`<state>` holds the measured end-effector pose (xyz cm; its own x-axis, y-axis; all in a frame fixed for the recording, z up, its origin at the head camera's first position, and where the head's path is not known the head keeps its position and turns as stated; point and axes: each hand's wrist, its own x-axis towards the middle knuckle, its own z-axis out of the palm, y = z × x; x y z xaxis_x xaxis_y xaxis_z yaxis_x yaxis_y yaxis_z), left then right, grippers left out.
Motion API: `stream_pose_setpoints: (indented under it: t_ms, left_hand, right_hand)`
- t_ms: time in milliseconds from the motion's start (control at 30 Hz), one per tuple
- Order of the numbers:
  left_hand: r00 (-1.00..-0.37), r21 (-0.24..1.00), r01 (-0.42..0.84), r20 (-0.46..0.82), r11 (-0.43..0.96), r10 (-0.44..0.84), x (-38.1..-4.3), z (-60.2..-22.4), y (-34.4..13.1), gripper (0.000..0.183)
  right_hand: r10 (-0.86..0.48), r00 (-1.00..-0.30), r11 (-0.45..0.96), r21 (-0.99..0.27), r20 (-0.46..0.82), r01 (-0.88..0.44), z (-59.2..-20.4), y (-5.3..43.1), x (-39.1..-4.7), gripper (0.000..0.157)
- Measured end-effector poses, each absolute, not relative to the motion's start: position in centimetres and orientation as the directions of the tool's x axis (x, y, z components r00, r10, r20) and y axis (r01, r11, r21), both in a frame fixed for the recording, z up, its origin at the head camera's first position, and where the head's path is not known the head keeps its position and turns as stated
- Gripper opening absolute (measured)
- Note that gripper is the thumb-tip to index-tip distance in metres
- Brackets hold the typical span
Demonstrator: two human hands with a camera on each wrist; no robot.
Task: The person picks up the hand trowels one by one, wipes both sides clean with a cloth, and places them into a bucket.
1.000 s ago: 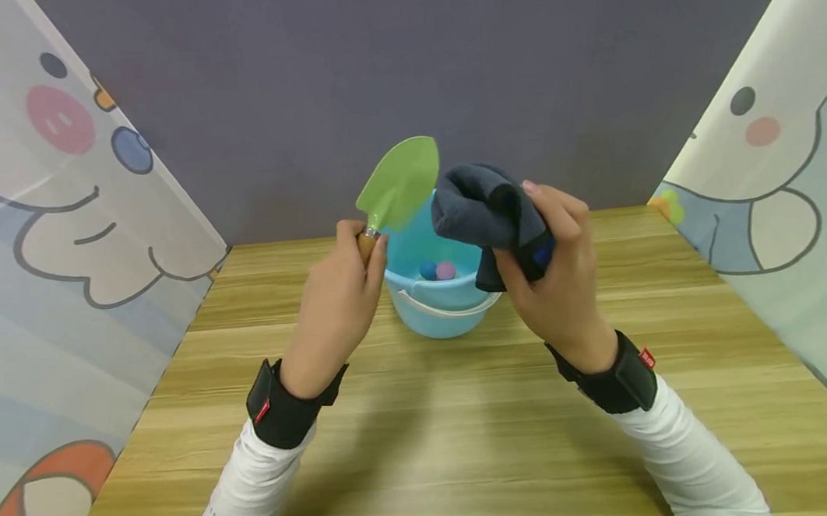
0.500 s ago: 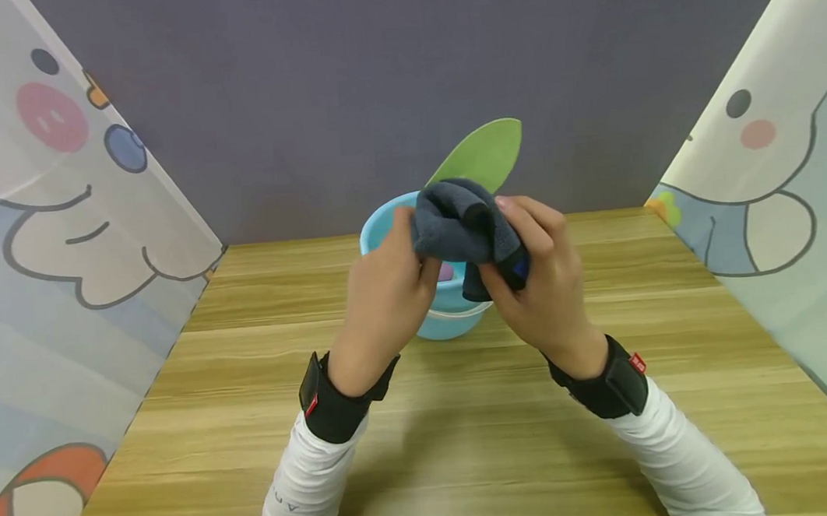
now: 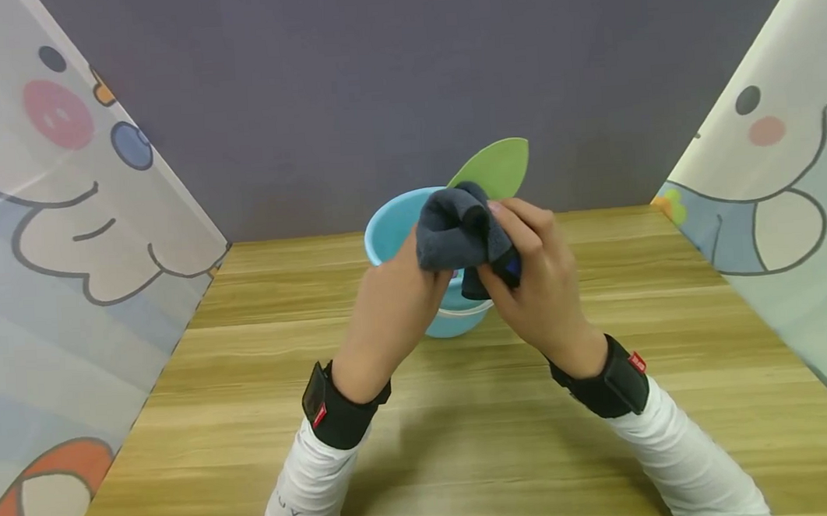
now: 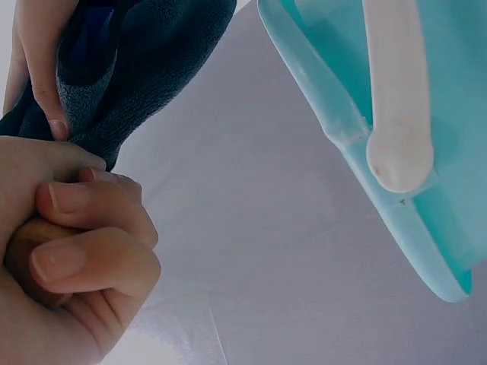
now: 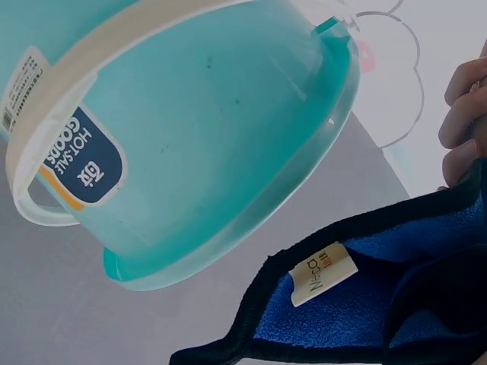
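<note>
My left hand [image 3: 391, 310] grips a hand trowel [image 3: 498, 166] by its wooden handle [image 4: 30, 243], fingers curled round it in the left wrist view. The trowel's green blade points up and to the right, partly behind a dark grey-blue cloth [image 3: 451, 244]. Bunched up, the cloth is pinched between thumb and fingers of my right hand [image 3: 544, 286] and overlaps the lower blade. Its bright blue inner side and a pale label [image 5: 323, 274] show in the right wrist view. Both hands are close together in front of a light blue bucket [image 3: 391, 224].
The bucket has a white carrying handle [image 5: 122, 46] and a dark sticker [image 5: 87, 163]. It stands on a wood-grain table [image 3: 285, 358] near the dark back wall [image 3: 307, 100]. Printed cartoon panels [image 3: 54, 230] flank the table.
My left hand has moved right with the trowel, bringing it against the cloth. The blade has passed behind the cloth and dipped slightly. My right hand has shifted a little left.
</note>
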<state>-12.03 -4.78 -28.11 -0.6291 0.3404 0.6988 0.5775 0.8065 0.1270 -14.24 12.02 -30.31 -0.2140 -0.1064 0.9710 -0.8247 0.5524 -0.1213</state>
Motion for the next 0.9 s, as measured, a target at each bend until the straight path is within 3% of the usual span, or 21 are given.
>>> stream_pose_setpoints:
  t_ms: [467,900]
  left_hand:
    - [-0.588,0.063,0.587,0.719,0.807,0.371,-11.83,-28.53,-4.87,0.022]
    - [-0.595,0.038,0.598,0.690,0.801,0.411,-11.71,-28.51,-4.98,0.016]
  right_hand:
    - [-0.107,-0.219,0.561,-0.123,0.970,-0.819,-30.39,12.14,-14.10,0.053]
    - [-0.074,-0.208,0.570,-0.130,0.975,-0.812,-30.33,12.23,-14.29,0.053]
